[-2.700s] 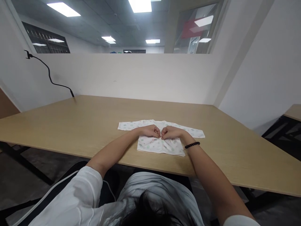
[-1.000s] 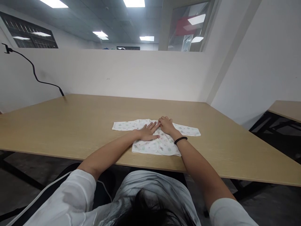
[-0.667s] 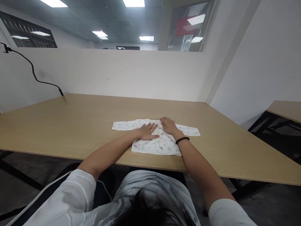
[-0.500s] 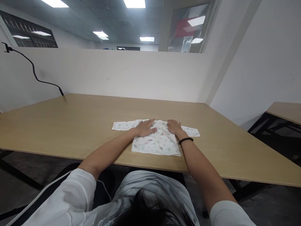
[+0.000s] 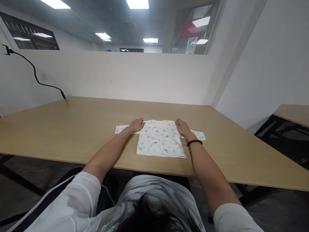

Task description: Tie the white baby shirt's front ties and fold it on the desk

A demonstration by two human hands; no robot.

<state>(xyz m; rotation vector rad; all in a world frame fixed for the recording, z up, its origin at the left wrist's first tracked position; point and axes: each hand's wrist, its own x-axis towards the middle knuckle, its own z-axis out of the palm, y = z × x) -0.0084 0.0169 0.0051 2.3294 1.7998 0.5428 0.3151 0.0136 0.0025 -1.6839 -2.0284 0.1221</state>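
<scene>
A small white baby shirt [image 5: 160,140] with a scattered print lies spread on the table, its neckline away from me and its sleeves out to both sides. At its left shoulder, my left hand [image 5: 137,124] is closed, pinching the fabric. My right hand [image 5: 182,126], below a black beaded bracelet [image 5: 194,142] on the wrist, grips the opposite shoulder with curled fingers. Both hands cover the upper part of the sleeves, while the cuffs show beyond them.
The wooden table [image 5: 72,129] reaches to a low white partition [image 5: 135,77]. A black gooseneck holder [image 5: 36,75] rises at the back left. Another table [image 5: 293,114] stands at the far right.
My left hand has moved left from the shirt's middle to its shoulder and closed there. My right hand has shifted slightly outward and up. The shirt's front now lies smoother.
</scene>
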